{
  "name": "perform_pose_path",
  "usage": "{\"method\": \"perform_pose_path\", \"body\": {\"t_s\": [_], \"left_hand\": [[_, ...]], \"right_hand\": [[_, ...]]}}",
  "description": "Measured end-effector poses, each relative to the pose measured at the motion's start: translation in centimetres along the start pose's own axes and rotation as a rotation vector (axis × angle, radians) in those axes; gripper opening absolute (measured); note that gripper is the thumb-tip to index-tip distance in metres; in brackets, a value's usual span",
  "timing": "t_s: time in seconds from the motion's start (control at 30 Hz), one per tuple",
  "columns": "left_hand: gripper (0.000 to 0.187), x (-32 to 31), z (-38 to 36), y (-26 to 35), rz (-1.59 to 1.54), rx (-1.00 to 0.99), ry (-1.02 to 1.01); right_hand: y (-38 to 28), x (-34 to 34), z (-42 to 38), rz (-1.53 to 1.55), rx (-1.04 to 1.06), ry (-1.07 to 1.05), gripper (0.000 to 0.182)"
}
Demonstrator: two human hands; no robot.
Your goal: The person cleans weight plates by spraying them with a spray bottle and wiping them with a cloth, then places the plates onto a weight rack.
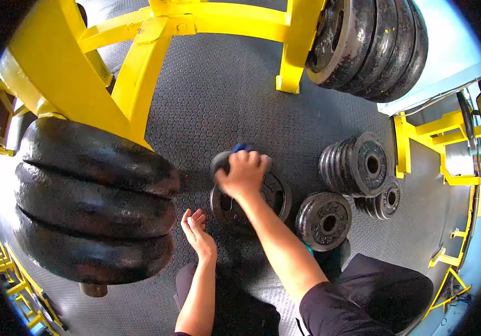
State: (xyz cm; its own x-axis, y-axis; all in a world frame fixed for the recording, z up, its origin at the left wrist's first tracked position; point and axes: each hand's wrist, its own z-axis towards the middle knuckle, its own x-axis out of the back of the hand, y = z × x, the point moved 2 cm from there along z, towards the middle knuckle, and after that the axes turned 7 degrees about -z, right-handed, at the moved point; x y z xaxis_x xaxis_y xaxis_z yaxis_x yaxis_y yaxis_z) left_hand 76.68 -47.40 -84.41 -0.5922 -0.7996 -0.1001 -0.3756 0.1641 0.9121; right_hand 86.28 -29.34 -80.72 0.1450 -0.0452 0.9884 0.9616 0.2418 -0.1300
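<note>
My right hand [244, 173] reaches over a large black weight plate [283, 193] lying flat on the floor. Its fingers are closed on a bunched dark blue cloth [241, 148], which shows just past the fingertips. Under that hand a dark grey rounded piece [221, 162] sticks out on the left, mostly hidden and blurred. My left hand [200, 236] is raised at the near left side of the plate, fingers stretched out and holding nothing. Right of the plate, a short stack of smaller black plates [313, 224] leans on edge by my knee.
More small plates [370, 159] stand on edge farther right, with another group [389, 200] behind. A yellow rack [139, 78] rises at the left, carrying thick black plates [94, 201]. Large plates [363, 45] hang at the upper right. Black studded rubber [212, 89] covers the floor.
</note>
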Motion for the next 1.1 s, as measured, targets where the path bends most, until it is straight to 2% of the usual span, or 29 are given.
{"method": "perform_pose_path", "body": {"t_s": [0.1, 0.13, 0.17, 0.2, 0.27, 0.3, 0.37, 0.4, 0.47, 0.5, 0.53, 0.57, 0.6, 0.67, 0.7, 0.73, 0.8, 0.87, 0.9, 0.93, 1.0, 1.03, 1.07, 1.1], "left_hand": [[0.039, -0.1, 0.2, 0.6, 0.069, -0.056, 0.042], [0.038, 0.2, 0.5, 0.3, 0.068, -0.08, 0.04], [0.038, 0.5, 0.7, 0.0, 0.069, -0.088, 0.053], [0.038, 0.7, 0.8, -0.1, 0.068, -0.094, 0.067], [0.037, 0.8, 0.7, 0.1, 0.078, -0.086, 0.071], [0.037, 0.6, 0.6, 0.5, 0.087, -0.104, 0.069], [0.037, 0.5, 0.4, 0.9, 0.101, -0.103, 0.069], [0.037, 0.5, 0.4, 0.9, 0.096, -0.105, 0.064], [0.037, 0.4, 0.4, 0.8, 0.127, -0.108, 0.065], [0.036, 0.2, 0.3, 0.8, 0.088, -0.091, 0.07], [0.036, 0.3, 0.5, 0.2, 0.08, -0.098, 0.07], [0.035, 0.4, 0.7, -0.7, 0.068, -0.131, 0.045], [0.035, 0.2, 0.7, -0.5, 0.055, -0.17, 0.019], [0.032, -0.3, 0.1, 0.3, 0.147, -0.224, -0.058], [0.031, -0.4, -0.1, 0.1, 0.223, -0.286, -0.065], [0.03, -0.6, -0.4, -0.4, 0.294, -0.35, -0.071], [0.027, -1.1, -1.8, -1.0, 0.328, -0.296, -0.149], [0.024, -2.7, -4.3, 1.8, 0.653, -0.57, -0.312], [0.024, -3.2, -5.2, 2.0, 0.647, -0.566, -0.388], [0.024, -3.9, -6.4, 2.2, 0.635, -0.56, -0.466], [0.027, -5.5, -8.9, 3.0, 0.738, -0.593, -0.701], [0.033, -6.1, -9.9, 2.1, 0.785, -0.613, -0.783], [0.038, -7.0, -10.5, 0.6, 0.833, -0.635, -0.865], [0.038, -8.0, -11.2, -0.1, 0.821, -0.659, -0.858]], "right_hand": [[-4.4, -1.6, -4.1, 0.1, 0.253, -0.022, 0.042], [-5.1, -1.6, -6.4, -0.027, 0.37, -0.095, 0.044], [-5.1, -2.9, -9.1, -0.035, 0.44, -0.03, 0.044], [-4.6, -2.7, -11.3, 0.01, 0.475, 0.007, 0.044], [-2.8, -1.8, -14.2, -0.031, 0.553, -0.054, 0.058], [-1.6, -1.1, -15.2, -0.037, 0.554, -0.055, 0.058], [0.8, 0.2, -17.0, -0.07, 0.615, -0.233, 0.069], [2.2, 0.9, -17.5, -0.075, 0.612, -0.227, 0.069], [5.3, 2.0, -18.1, -0.044, 0.456, -0.426, 0.077], [6.1, 3.0, -17.7, -0.05, 0.461, -0.417, 0.077], [7.0, 4.1, -17.3, 0.006, 0.273, -0.406, 0.081], [7.8, 5.0, -16.9, 0.064, 0.086, -0.393, 0.085], [8.4, 5.5, -16.2, 0.115, -0.011, -0.364, 0.091], [9.9, 2.8, -15.5, 0.384, -0.246, -0.128, 0.088], [10.2, 2.1, -14.5, 0.447, -0.252, -0.124, 0.086], [10.6, 0.1, -13.9, 0.374, -0.343, 0.076, 0.075], [13.2, -2.2, -11.6, 0.642, -0.587, -0.002, 0.057], [13.2, 0.5, -10.1, 0.797, -0.814, 0.037, 0.045], [13.4, 1.0, -10.1, 0.947, -0.852, -0.035, 0.047], [13.9, 1.8, -10.0, 0.951, -0.837, -0.021, 0.047], [13.6, 6.7, -9.2, 1.84, -0.94, -0.108, 0.045], [14.1, 9.5, -8.5, 2.008, -0.841, -0.296, 0.044], [14.5, 11.9, -7.8, 2.009, -0.809, -0.286, 0.044], [14.7, 14.3, -7.1, 1.943, -0.72, -0.39, 0.042]]}}
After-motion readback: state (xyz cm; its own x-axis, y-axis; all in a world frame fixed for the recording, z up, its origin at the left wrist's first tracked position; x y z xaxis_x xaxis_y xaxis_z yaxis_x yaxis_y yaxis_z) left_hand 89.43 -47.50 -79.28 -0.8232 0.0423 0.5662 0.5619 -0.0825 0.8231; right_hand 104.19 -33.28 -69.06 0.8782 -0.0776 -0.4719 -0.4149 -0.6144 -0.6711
